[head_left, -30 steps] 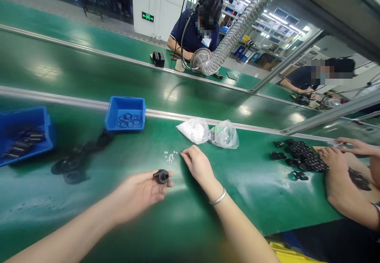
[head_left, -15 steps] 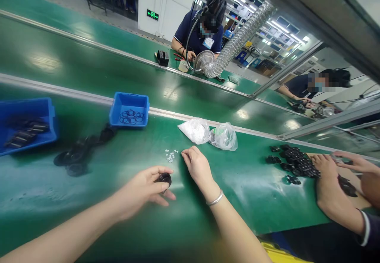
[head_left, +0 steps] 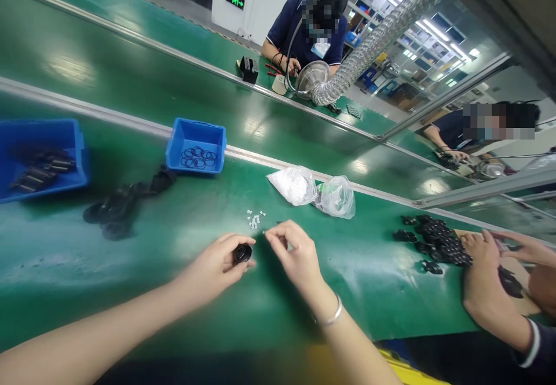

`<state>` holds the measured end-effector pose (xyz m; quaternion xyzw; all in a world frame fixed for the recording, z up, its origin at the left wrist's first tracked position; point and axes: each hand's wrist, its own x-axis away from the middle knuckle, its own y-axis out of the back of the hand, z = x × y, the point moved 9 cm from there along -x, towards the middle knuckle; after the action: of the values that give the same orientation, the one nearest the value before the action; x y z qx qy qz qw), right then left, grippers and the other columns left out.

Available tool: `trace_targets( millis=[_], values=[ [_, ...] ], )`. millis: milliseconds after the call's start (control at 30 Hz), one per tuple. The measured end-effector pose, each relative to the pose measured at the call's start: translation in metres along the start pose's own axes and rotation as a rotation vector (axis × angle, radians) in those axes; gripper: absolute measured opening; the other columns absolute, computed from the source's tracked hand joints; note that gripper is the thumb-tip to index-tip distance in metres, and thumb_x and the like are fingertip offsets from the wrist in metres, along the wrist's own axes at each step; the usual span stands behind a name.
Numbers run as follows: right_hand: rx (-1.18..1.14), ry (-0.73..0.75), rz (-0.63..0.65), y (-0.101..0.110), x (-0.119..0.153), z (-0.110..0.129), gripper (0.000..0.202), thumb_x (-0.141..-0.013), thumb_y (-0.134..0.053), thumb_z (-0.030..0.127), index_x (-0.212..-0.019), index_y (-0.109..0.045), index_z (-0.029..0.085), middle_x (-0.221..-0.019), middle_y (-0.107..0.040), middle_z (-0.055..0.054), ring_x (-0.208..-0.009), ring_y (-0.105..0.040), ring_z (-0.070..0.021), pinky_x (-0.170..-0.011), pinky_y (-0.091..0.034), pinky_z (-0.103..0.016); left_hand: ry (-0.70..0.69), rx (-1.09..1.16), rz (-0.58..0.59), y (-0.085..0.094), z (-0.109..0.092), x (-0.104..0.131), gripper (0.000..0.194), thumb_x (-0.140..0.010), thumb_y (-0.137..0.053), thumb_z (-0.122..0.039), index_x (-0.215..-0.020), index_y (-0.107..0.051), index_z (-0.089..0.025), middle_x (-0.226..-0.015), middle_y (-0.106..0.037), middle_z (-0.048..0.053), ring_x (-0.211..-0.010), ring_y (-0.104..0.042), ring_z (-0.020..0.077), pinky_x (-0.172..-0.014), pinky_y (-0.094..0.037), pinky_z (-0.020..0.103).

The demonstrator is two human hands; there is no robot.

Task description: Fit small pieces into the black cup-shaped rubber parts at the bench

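My left hand (head_left: 221, 263) is wrapped round a round black part (head_left: 242, 252), its hollow face turned up and to the right. Just right of it, my right hand (head_left: 295, 252) pinches a tiny whitish piece (head_left: 264, 233) between thumb and forefinger. Several small white pieces (head_left: 254, 220) lie scattered on the green table (head_left: 208, 327) beyond my hands. Behind them rest a clear bag of white pieces (head_left: 296, 185) and a second clear bag (head_left: 337, 196).
A blue bin (head_left: 196, 146) holds black rings; a larger blue bin (head_left: 82, 162) holds dark parts. Black parts (head_left: 115, 205) lie at left, more (head_left: 438, 237) at right beside a co-worker's hands (head_left: 482, 252). Other people sit across the rails.
My right hand has turned, showing a tiny piece at its fingertips. My left fingers have closed more around the black part, whose hollow face now shows. The whole view has shifted slightly.
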<state>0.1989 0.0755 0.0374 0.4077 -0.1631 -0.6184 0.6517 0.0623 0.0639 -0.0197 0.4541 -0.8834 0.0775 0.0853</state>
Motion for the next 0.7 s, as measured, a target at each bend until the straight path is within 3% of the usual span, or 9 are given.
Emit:
trace_targets(
  millis=[133,300,500,700],
  values=[
    [-0.082,0.078,0.008,-0.016,0.026,0.031,0.010,-0.092,-0.053,0.015,-0.094,-0.060,0.021,-0.082,-0.060,-0.003,-0.074,-0.058,-0.0148,-0.065,-0.050,-0.027,-0.026,-0.191,-0.064,0.005,-0.005,0.000,0.029,-0.083,-0.054,-0.023,-0.112,-0.059,-0.024,-0.110,-0.057,0.007,-0.081,-0.061,0.0193,-0.072,-0.050,0.030],
    [0.079,0.165,0.000,-0.032,0.036,0.039,0.016,-0.093,-0.048,0.012,-0.104,-0.058,0.020,-0.087,-0.061,-0.007,-0.079,-0.058,-0.0182,-0.069,-0.051,-0.032,-0.042,-0.227,-0.069,0.002,-0.007,-0.001,0.035,-0.080,-0.053,-0.019,-0.114,-0.060,-0.024,-0.112,-0.058,0.007,-0.071,-0.057,0.0163,-0.069,-0.048,0.030],
    [0.304,0.244,0.056,-0.038,0.040,0.046,0.019,-0.092,-0.049,0.011,-0.107,-0.058,0.017,-0.087,-0.061,-0.010,-0.078,-0.059,-0.0218,-0.067,-0.051,-0.035,-0.025,-0.205,-0.060,0.001,-0.003,0.000,0.038,-0.081,-0.052,-0.019,-0.118,-0.058,-0.024,-0.117,-0.058,0.008,-0.088,-0.060,0.0217,-0.075,-0.051,0.032],
    [0.250,0.247,0.085,-0.042,0.041,0.048,0.028,-0.093,-0.046,0.010,-0.117,-0.057,0.019,-0.091,-0.064,-0.009,-0.085,-0.063,-0.0219,-0.074,-0.053,-0.035,-0.024,-0.248,-0.013,0.000,-0.003,0.002,0.042,-0.082,-0.051,-0.020,-0.124,-0.056,-0.025,-0.128,-0.055,0.009,-0.103,-0.059,0.0257,-0.088,-0.049,0.036]
  ],
)
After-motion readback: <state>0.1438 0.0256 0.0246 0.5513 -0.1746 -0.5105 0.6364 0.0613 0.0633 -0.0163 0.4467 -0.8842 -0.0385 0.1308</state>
